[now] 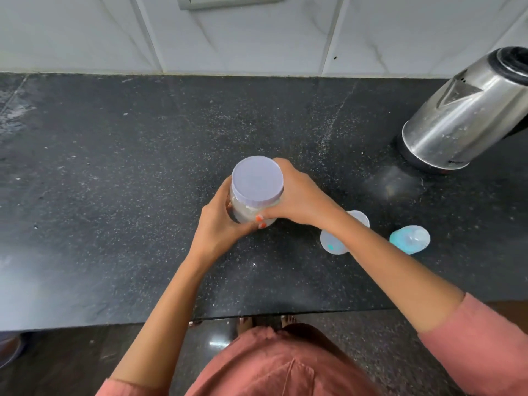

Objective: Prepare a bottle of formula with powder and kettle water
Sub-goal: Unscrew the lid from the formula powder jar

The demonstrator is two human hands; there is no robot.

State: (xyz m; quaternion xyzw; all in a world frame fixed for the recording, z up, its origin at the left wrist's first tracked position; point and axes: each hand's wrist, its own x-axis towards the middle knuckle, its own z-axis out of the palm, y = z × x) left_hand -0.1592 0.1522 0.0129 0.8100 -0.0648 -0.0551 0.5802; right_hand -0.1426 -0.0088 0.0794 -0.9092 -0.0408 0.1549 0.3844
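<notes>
A clear jar of white powder [243, 210] with a pale lilac lid [257, 178] stands mid-counter. My left hand [220, 221] wraps its left side and my right hand [297, 198] grips its right side just under the lid. The lid is on. To the right, partly behind my right forearm, lies a clear baby bottle [333, 241] on its side. Its blue teat ring with clear nipple [410, 238] sits apart, further right. A steel kettle [463, 115] stands on its black base at the far right.
The black speckled counter [143, 167] runs to a white tiled wall [257, 38] at the back. Its front edge [285, 314] is close to my body. White powder specks lie scattered near the kettle.
</notes>
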